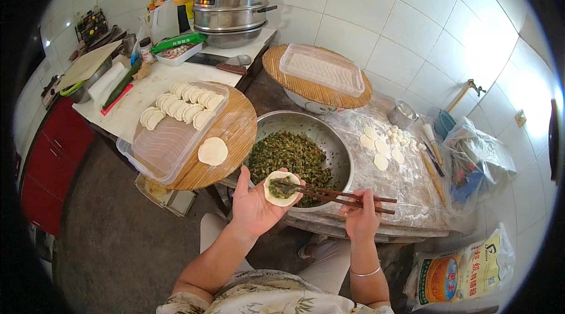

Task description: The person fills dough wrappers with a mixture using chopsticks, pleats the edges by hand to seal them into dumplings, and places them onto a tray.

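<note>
Filling [280, 188] sits in the middle of a round wrapper [281, 202], which lies on the upturned left hand [253, 205]; that palm is flat and unclenched, thumb spread away, cradling the dough rather than gripping it. The right hand [361, 218] grasps a pair of chopsticks [332, 198], whose tips appear to be in the filling. Wrapper and tips are at the near edge of the steel bowl [340, 155], which holds plenty more green mix [288, 155].

The step in hand looks to be loading the filling and pressing it into place; the wrapper is not yet folded. The next move seems to call for lifting the chopsticks clear, keeping the pale rim clean, then bringing one half over the other and sealing the edge. Filling smeared onto that rim could weaken the seal.

Left of the bowl, a clear tray [159, 158] on a round board [238, 123] carries rows of folded dumplings [182, 103]; a lone flat round [212, 151] lies beside it. To the right, spare rounds [381, 147] and dough lumps [403, 136] lie on the floured bench [406, 190].
</note>
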Demonstrator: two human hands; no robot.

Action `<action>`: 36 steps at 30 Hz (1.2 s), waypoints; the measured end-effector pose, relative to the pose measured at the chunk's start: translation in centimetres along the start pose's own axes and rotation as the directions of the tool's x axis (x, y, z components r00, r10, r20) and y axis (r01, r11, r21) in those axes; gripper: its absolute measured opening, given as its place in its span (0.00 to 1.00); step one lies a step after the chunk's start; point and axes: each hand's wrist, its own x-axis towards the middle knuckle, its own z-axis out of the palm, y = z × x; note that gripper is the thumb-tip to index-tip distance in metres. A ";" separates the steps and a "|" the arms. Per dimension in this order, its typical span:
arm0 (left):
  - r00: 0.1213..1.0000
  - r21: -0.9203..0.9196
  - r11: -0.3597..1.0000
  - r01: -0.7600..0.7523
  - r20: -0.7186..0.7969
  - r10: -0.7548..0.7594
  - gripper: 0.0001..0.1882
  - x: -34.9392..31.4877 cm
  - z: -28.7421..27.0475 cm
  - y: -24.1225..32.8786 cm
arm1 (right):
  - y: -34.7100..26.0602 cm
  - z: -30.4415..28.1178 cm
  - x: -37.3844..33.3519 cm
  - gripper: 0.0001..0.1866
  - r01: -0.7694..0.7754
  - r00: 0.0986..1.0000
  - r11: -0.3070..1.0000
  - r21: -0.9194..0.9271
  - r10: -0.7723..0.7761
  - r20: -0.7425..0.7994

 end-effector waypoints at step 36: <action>0.966 0.558 0.789 0.258 -0.138 -0.219 0.27 -5.9 2.6 -4.4 | 2.1 1.9 -7.1 0.24 -0.168 0.896 0.843 -0.511 0.346 0.277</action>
